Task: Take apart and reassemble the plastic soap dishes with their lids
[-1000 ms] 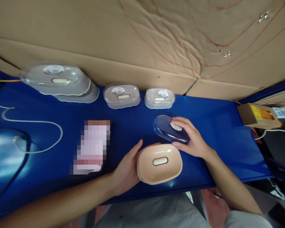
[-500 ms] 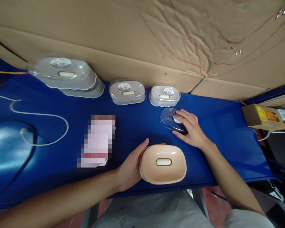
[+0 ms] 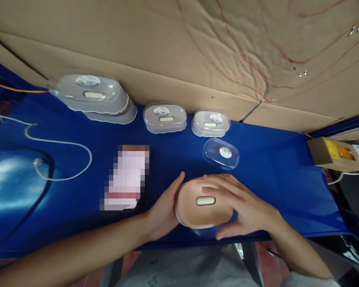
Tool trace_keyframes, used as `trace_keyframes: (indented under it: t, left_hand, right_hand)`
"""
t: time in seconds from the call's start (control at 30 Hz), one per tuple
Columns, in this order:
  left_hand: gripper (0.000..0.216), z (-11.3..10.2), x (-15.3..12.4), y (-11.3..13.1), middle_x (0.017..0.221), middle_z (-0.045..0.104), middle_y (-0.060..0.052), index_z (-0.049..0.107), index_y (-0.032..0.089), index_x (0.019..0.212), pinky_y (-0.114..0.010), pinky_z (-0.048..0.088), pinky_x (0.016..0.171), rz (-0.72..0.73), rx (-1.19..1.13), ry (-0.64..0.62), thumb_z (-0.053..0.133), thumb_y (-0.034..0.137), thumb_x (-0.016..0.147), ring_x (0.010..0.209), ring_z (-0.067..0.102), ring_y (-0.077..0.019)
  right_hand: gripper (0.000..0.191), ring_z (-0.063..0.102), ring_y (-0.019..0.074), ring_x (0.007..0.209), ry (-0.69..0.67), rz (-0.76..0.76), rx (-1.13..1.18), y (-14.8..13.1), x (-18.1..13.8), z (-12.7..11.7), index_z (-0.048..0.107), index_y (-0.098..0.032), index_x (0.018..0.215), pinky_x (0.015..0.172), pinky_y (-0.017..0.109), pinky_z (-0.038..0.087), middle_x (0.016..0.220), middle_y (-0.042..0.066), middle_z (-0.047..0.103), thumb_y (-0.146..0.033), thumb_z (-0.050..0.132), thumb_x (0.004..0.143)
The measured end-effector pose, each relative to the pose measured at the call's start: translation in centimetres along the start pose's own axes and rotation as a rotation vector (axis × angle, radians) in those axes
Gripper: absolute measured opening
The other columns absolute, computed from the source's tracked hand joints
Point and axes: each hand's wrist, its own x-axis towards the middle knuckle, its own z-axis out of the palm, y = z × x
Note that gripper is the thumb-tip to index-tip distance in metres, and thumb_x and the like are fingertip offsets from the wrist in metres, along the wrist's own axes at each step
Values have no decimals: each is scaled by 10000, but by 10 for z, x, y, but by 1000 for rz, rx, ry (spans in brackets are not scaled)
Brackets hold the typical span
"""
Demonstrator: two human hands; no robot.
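Observation:
My left hand (image 3: pixel 164 211) is closed around the left side of a peach plastic soap dish (image 3: pixel 191 217), an oval box with a pale raised bar in a slot at its middle. My right hand (image 3: pixel 242 203) hovers over the dish's right side, fingers spread and thumb apart. Whether its fingertips touch the rim I cannot tell. Just beyond the dish, a clear oval lid (image 3: pixel 212 153) with a round white label lies on the blue table.
Along the cardboard wall (image 3: pixel 137 59) stand a small lidded grey box (image 3: pixel 211 127), a larger one (image 3: pixel 164 124) and a stack (image 3: pixel 101 104). A phone with a blurred screen (image 3: pixel 127 175) lies left. A white cable (image 3: pixel 68 142) curls farther left; a cardboard box (image 3: pixel 329 153) sits at right.
My right hand has let go of the clear lid, leaving it on the table, and has moved down over the peach dish. My left hand still holds the dish.

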Motion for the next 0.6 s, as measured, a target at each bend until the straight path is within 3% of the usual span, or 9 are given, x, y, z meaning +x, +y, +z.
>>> trace_keyframes:
  t: [0.17,0.43,0.6]
  left_hand:
    - [712,-2,1,1,1065,824,-110,605,124,1480,-389,480,1035,14,36,41,346,648,1074,1043,757,-291]
    - [669,-5,-1,2,1334,743,-101,536,184,1542,-401,426,1126,65,42,18,347,634,1084,1238,677,-291]
    - [660,-3,-2,4,1398,711,-90,561,186,1518,-412,383,1182,72,46,30,346,634,1083,1341,611,-293]
  right_hand:
    - [661,344,306,1571,11,9,-1,-2,5,17,480,-213,1527,1259,496,344,1669,159,398,-570,636,993]
    - [614,300,312,1583,71,-17,146,6,5,24,486,-213,1511,1263,523,323,1672,160,368,-605,521,1040]
    - [603,364,318,1546,119,-24,192,7,5,28,504,-220,1498,1258,541,328,1598,152,462,-618,501,1045]
